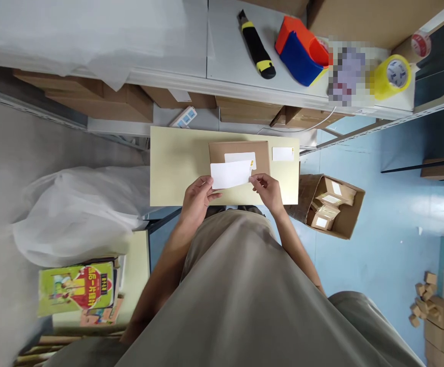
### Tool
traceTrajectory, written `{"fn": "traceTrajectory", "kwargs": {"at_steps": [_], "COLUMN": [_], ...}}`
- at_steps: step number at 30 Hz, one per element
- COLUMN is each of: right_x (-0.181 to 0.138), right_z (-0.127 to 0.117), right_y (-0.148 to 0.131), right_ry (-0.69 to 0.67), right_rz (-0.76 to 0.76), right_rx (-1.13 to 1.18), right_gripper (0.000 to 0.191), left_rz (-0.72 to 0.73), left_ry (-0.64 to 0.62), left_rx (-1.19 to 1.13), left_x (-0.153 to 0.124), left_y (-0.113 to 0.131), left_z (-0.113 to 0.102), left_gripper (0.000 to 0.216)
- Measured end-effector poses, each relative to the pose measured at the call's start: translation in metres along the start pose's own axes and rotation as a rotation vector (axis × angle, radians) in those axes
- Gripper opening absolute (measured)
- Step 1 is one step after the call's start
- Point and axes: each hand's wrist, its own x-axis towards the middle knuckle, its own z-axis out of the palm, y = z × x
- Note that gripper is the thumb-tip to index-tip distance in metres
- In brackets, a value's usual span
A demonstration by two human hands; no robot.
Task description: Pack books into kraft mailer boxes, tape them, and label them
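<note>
Fingers of my L hand (197, 196) & R hand (268, 189) pinch label (231, 174) above box (239, 151), prob. peel step; placing needs square alignment.

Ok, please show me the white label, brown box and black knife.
white label (230, 175): head view, middle of the sheet.
brown box (219, 151): head view, bare top left.
black knife (255, 45): head view, handle middle.

Something on the grey metal shelf (225, 46) is masked by a pixelated patch (346, 71). The white label (239, 157) on the flat brown cardboard parcel (222, 152) is partly covered by a white paper sheet (230, 175).
</note>
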Motion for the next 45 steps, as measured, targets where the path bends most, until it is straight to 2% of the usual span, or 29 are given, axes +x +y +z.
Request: {"fn": "traceTrajectory", "kwargs": {"at_steps": [9,19,26,30,35,40,45], "right_x": [0.003,0.021,0.036,0.058,0.092,0.106,0.107], "right_z": [0.004,-0.02,-0.025,-0.024,-0.013,-0.003,-0.001], "right_y": [0.002,0.026,0.045,0.059,0.07,0.071,0.068], "right_ry": [-0.039,-0.031,-0.03,-0.01,0.028,0.053,0.048], "right_rz": [0.019,-0.005,-0.009,-0.002,0.025,0.044,0.078], "right_rx": [-0.002,-0.146,-0.206,-0.265,-0.388,-0.491,-0.54], "right_gripper": [0.048,0.041,0.041,0.047,0.042,0.029,0.026], "left_rz": [0.005,-0.008,0.076,0.165,0.245,0.262,0.24], "left_ry": [0.021,0.12,0.272,0.294,0.329,0.338,0.331], "left_rx": [0.054,0.116,0.272,0.481,0.784,0.973,1.038], "left_x": [0.019,0.048,0.07,0.085,0.109,0.124,0.13], "left_y": [-0.014,-0.055,-0.08,-0.08,-0.074,-0.074,-0.075], "left_z": [-0.003,0.01,0.02,0.019,0.023,0.026,0.028], "left_gripper": [0.056,0.053,0.046,0.035,0.019,0.021,0.024]}}
